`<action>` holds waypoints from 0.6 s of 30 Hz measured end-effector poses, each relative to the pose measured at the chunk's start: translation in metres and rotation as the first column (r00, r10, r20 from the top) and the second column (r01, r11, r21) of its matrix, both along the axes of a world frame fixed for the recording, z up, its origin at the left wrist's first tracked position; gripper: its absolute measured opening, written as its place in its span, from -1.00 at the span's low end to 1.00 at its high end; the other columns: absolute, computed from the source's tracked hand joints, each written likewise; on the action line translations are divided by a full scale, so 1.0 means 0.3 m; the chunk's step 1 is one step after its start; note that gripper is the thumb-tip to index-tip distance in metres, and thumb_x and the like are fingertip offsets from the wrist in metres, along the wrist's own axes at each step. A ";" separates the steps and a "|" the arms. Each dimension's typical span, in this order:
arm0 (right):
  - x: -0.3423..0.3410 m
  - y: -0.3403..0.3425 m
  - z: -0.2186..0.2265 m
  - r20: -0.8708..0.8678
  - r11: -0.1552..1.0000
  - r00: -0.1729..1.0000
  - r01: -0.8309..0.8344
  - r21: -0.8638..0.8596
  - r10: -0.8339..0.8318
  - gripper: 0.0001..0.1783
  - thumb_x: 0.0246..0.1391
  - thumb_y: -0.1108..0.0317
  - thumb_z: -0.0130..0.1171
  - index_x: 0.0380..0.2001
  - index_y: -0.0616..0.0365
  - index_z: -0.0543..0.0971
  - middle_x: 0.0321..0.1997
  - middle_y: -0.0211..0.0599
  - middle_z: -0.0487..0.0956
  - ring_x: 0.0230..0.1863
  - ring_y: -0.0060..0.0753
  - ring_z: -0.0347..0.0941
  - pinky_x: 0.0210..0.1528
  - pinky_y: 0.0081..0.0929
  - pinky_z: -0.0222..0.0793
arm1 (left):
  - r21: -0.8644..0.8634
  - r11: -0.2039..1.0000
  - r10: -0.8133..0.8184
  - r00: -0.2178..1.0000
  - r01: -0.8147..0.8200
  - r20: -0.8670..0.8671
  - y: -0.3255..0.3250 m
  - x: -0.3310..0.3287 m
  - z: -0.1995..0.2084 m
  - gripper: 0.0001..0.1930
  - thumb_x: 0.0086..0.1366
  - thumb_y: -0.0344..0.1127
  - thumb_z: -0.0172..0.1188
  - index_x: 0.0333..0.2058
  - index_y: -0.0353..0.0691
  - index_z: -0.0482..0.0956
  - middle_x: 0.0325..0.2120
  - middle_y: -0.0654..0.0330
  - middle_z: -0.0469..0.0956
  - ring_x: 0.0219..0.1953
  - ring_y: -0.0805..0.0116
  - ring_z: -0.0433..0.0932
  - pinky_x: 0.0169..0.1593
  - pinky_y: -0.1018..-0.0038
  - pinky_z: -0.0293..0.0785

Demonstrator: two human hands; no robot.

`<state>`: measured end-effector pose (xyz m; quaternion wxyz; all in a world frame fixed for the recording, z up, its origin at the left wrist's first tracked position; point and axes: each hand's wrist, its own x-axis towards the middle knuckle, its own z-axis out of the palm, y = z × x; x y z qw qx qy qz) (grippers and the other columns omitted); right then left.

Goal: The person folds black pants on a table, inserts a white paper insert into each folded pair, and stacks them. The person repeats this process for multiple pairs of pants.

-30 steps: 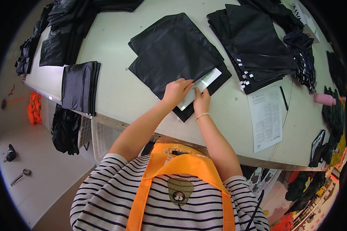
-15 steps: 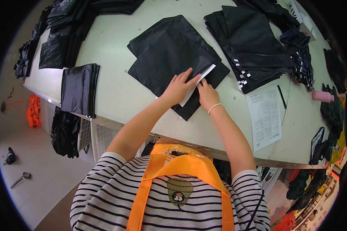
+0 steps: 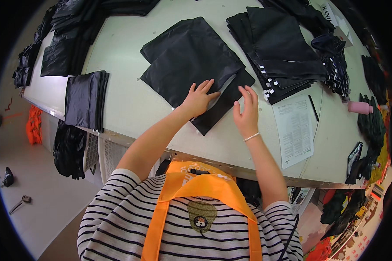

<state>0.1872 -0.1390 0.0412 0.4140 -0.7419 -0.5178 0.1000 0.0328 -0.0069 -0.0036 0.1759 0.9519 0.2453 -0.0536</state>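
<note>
Two or more overlapping black fabric pieces point(image 3: 191, 56) lie at an angle in the middle of the table. My left hand point(image 3: 198, 100) rests on the upper layer beside its near right edge, palm down with the fingers apart. That edge is slightly lifted and shows a greyish underside point(image 3: 222, 89) next to my fingertips. My right hand point(image 3: 247, 115), with a beaded bracelet point(image 3: 251, 137) at the wrist, hovers off the right corner of the fabric. Its fingers are loosely bent and apart, with nothing seen between them.
At the right lie a stack of black fabric pieces point(image 3: 287, 39) with white tags, a printed sheet point(image 3: 294, 130), a black pen point(image 3: 313, 108) and a pink bottle point(image 3: 360, 107). Folded black stacks point(image 3: 86, 98) stand at the left. The table's metal edge point(image 3: 204, 161) runs before me.
My right hand has let go of the fabric's edge and moved right, its fingers spreading. The bright white strip along that edge no longer shows. My left hand stays on the fabric.
</note>
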 end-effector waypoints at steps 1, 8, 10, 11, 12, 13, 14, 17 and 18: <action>-0.027 -0.025 -0.078 -0.145 0.989 0.979 0.140 -0.035 -0.144 -0.50 0.06 0.42 0.13 0.11 0.23 0.37 0.14 -0.04 0.34 -0.13 -0.19 0.43 -0.03 -0.35 0.39 | -0.089 0.995 0.045 0.995 -0.037 0.086 -0.001 0.003 0.012 -0.49 0.27 -0.45 -0.04 0.20 0.06 0.34 0.33 0.07 0.07 0.36 0.12 0.07 0.32 -0.03 -0.01; -0.179 0.017 -0.208 -0.759 0.907 0.499 0.278 -0.317 -0.419 -0.55 0.10 0.29 0.23 -0.04 0.40 0.45 -0.17 -0.15 0.60 -0.19 -0.28 0.53 -0.08 -0.39 0.40 | -0.535 0.844 0.273 0.878 -0.023 0.393 -0.019 -0.008 0.028 -0.46 0.27 -0.42 -0.01 0.25 -0.23 0.23 0.33 0.04 0.08 0.36 0.05 0.06 0.36 0.07 -0.10; -0.151 0.062 -0.186 -0.669 0.919 0.631 0.297 -0.260 -0.393 -0.62 0.09 0.30 0.23 -0.14 0.41 0.51 -0.16 -0.14 0.62 -0.16 -0.30 0.53 -0.06 -0.41 0.39 | -0.498 0.867 0.287 0.820 -0.003 0.495 -0.042 0.000 0.076 -0.44 0.27 -0.38 0.03 0.25 -0.23 0.22 0.33 0.02 0.08 0.36 0.06 0.05 0.35 0.04 -0.10; -0.123 0.090 -0.149 -0.603 0.910 0.682 0.326 -0.255 -0.413 -0.65 0.09 0.31 0.23 -0.18 0.42 0.53 -0.15 -0.12 0.62 -0.15 -0.29 0.52 -0.05 -0.41 0.38 | -0.488 0.873 0.304 0.787 -0.005 0.537 -0.036 0.010 0.103 -0.41 0.23 -0.38 0.08 0.26 -0.21 0.22 0.34 0.03 0.05 0.37 0.03 0.04 0.36 0.07 -0.11; -0.092 0.122 -0.101 -0.529 0.901 0.729 0.356 -0.248 -0.434 -0.67 0.08 0.32 0.23 -0.22 0.44 0.54 -0.14 -0.10 0.62 -0.14 -0.29 0.52 -0.04 -0.40 0.37 | -0.379 0.925 0.238 0.764 0.009 0.599 -0.024 0.023 0.134 -0.40 0.21 -0.38 0.12 0.25 -0.18 0.24 0.35 0.04 0.04 0.37 -0.02 0.02 0.35 0.08 -0.10; -0.046 0.154 -0.071 -0.500 0.880 0.730 0.438 -0.181 -0.466 -0.68 0.08 0.33 0.21 -0.24 0.44 0.55 -0.20 -0.02 0.62 -0.15 -0.15 0.54 -0.05 -0.37 0.38 | -0.312 0.950 0.202 0.729 0.016 0.654 -0.012 0.034 0.173 -0.37 0.18 -0.46 0.14 0.26 -0.18 0.24 0.35 0.04 0.04 0.38 -0.01 0.01 0.36 0.16 -0.10; 0.015 0.180 -0.058 -0.473 0.850 0.725 0.514 -0.111 -0.500 -0.69 0.07 0.34 0.18 -0.25 0.44 0.56 -0.25 0.06 0.63 -0.17 -0.02 0.56 -0.06 -0.33 0.39 | -0.244 0.969 0.163 0.693 0.020 0.703 -0.001 0.043 0.204 -0.34 0.15 -0.53 0.15 0.26 -0.18 0.25 0.35 0.03 0.03 0.39 0.01 -0.01 0.37 0.24 -0.11; 0.270 0.237 -0.035 -0.586 0.708 0.590 0.705 0.037 -0.556 -0.69 0.09 0.43 0.16 -0.14 0.44 0.53 -0.11 -0.01 0.60 -0.11 -0.11 0.54 -0.02 -0.36 0.39 | -0.344 0.933 0.342 0.566 -0.107 0.750 0.027 0.071 0.247 -0.40 0.19 -0.56 0.15 0.23 -0.16 0.30 0.31 0.06 0.13 0.34 0.10 0.14 0.28 0.35 0.15; 0.342 0.255 0.003 -0.706 0.648 0.494 0.759 0.064 -0.508 -0.68 0.09 0.46 0.15 -0.10 0.44 0.52 -0.05 -0.04 0.58 -0.09 -0.15 0.52 0.00 -0.37 0.39 | -0.381 0.906 0.416 0.565 -0.186 0.713 0.040 0.071 0.244 -0.42 0.20 -0.55 0.14 0.22 -0.15 0.32 0.30 0.06 0.16 0.32 0.13 0.18 0.26 0.37 0.20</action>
